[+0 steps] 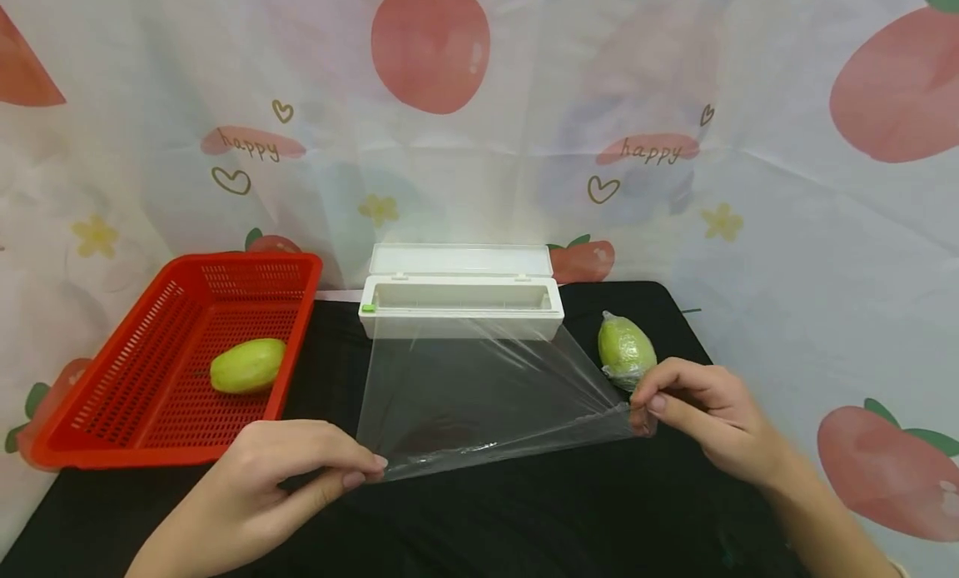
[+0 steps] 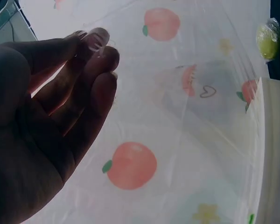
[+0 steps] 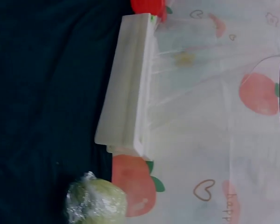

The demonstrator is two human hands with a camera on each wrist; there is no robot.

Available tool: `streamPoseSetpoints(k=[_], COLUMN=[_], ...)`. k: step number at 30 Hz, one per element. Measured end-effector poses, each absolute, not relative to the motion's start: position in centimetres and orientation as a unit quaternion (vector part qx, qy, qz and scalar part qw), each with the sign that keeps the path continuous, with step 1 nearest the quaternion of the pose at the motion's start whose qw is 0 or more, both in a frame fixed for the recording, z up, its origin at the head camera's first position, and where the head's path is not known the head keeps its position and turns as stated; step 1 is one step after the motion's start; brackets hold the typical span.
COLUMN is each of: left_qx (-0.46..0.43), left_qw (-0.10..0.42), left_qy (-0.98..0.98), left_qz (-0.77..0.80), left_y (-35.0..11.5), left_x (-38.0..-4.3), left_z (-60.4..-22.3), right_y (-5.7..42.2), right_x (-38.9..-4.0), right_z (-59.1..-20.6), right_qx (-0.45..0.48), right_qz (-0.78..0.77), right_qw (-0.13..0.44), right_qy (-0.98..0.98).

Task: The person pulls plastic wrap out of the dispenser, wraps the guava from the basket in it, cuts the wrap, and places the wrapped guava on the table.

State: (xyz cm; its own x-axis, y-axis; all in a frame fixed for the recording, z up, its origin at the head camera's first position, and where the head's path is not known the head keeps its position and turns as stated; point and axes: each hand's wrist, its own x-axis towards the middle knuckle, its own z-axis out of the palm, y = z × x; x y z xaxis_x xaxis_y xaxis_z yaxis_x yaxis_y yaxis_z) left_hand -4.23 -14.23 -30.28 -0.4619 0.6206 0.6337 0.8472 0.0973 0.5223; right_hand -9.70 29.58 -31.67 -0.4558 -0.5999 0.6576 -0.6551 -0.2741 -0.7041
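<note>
Extending from the white dispenser [image 1: 460,295] at the centre of the head view, a transparent film [image 1: 479,386] spans toward the lower part of the frame. The left hand [image 1: 240,486], lower left, pinches one corner of the film edge between thumb and fingers; the right hand [image 1: 737,428], lower right, pinches the opposite corner. A film-wrapped green fruit [image 1: 627,345] lies just beyond the right hand, right of centre. A red basket [image 1: 127,457] at the left holds a second green fruit [image 1: 247,366]

Pale fruit-print curtain [image 1: 509,178] (two "happy" labels) behind black tablecloth [image 1: 524,515] and red basket [image 1: 135,456].
</note>
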Motion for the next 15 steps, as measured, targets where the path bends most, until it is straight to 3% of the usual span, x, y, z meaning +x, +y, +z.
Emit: streamPoseSetpoints(k=[15], left_qx=[-0.494], left_qw=[-0.046], left_qy=[-0.73], left_qz=[-0.47], left_y=[-15.2], left_x=[-4.0], left_z=[-33.8], right_y=[29.6], right_x=[-8.4], right_z=[-37.1], right_qx=[0.476], right_qz=[0.617], right_qw=[-0.056], right_qy=[-0.624])
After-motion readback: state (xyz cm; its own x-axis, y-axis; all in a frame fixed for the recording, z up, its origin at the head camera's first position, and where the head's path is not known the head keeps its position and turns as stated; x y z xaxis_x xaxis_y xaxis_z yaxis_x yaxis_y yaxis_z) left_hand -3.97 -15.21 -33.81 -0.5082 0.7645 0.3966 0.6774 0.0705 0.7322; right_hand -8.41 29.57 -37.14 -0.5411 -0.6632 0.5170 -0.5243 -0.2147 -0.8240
